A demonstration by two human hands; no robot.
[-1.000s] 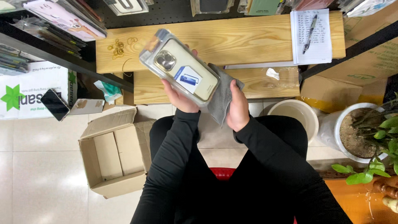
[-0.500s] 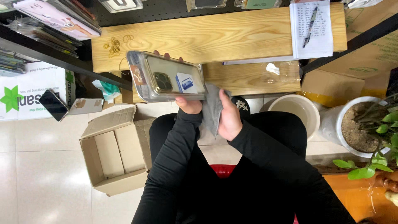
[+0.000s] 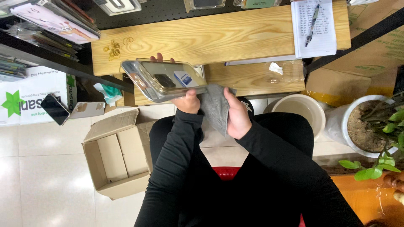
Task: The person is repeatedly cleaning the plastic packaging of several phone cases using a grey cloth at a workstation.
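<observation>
From the head view, the left hand (image 3: 188,102) grips a clear plastic phone-case package (image 3: 164,80) from beneath, fingers curled over its far edge, holding it nearly flat just above the near edge of the wooden shelf (image 3: 219,31). The right hand (image 3: 237,115) is closed on a grey cloth (image 3: 214,107) that touches the package's right end. Left of the lap, an open cardboard box (image 3: 115,157) sits on the tile floor (image 3: 38,176), with bare tiles around it.
</observation>
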